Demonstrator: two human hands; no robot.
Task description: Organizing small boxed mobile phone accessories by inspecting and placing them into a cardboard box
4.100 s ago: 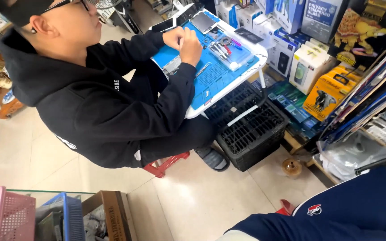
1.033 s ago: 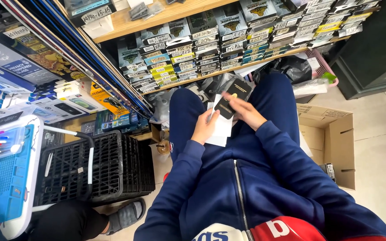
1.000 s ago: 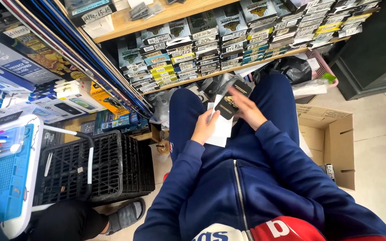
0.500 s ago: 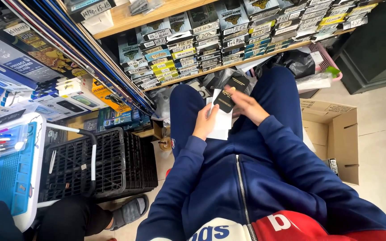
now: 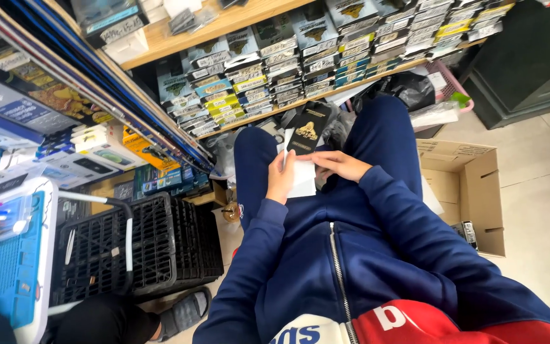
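A seated person in a blue jacket holds a black packet (image 5: 307,130) with a gold emblem above the lap, against a white sheet (image 5: 302,173). The left hand (image 5: 280,180) pinches the sheet's left edge, fingers curled around it; the right hand (image 5: 340,165) lies flat, fingers together, on the sheet just under the packet. Stacked small boxes fill the wooden shelf (image 5: 237,19) ahead. A black crate (image 5: 141,248) stands to the left, an open cardboard box (image 5: 472,185) to the right.
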